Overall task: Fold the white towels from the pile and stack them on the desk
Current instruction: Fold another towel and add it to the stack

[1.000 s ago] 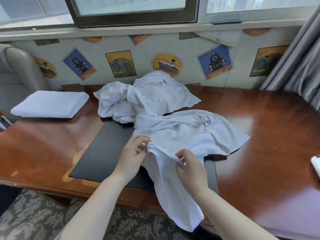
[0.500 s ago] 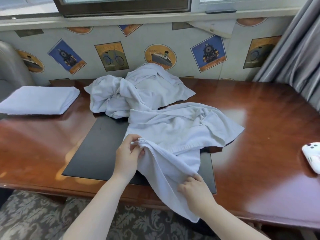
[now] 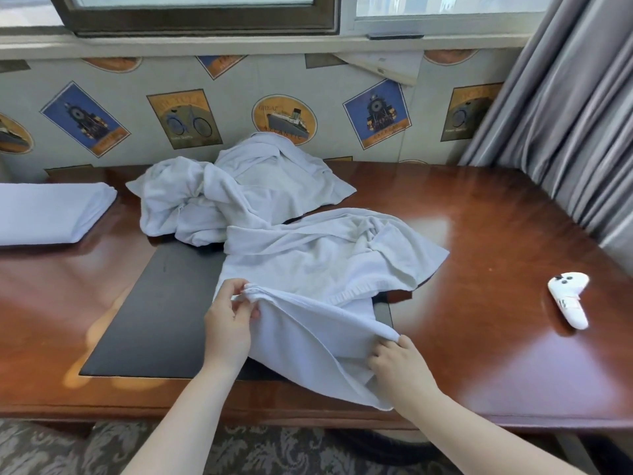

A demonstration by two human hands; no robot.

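A crumpled white towel (image 3: 318, 265) lies across the black desk mat (image 3: 164, 310) on the wooden desk (image 3: 479, 234). My left hand (image 3: 227, 323) pinches a corner of its near hem. My right hand (image 3: 400, 368) grips the same hem further right, so the edge stretches between both hands and a flap hangs over the desk's front edge. Behind it sits a pile of more white towels (image 3: 236, 190) against the wall. A folded white towel (image 3: 48, 214) lies flat at the far left of the desk.
A white handheld controller (image 3: 568, 299) lies on the desk at the right. Grey curtains (image 3: 555, 108) hang at the right, and the papered wall under a window closes the back. Patterned carpet shows below the desk's front edge.
My right hand has slid rightward along the towel's hem, away from my left hand, drawing the edge out between them. The view has shifted right, bringing the controller into sight.
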